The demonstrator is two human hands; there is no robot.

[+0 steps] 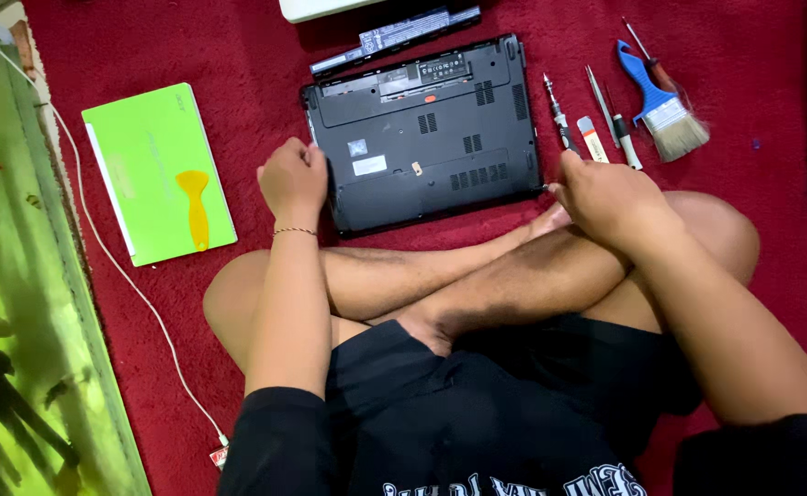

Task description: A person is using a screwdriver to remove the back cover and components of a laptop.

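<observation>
left hand [294, 179] fisted, fingers curled, against the upturned laptop [424, 129]; right hand [605, 191] closed at its corner.

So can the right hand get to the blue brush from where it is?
Probably yes. The right hand rests by the laptop's corner, and the blue brush lies just beyond it on the red carpet; only small tools lie between, nothing covers it.

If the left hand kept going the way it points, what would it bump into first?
Probably the laptop: the left hand already sits at its left edge, seemingly touching it, though depth is hard to judge.
</observation>
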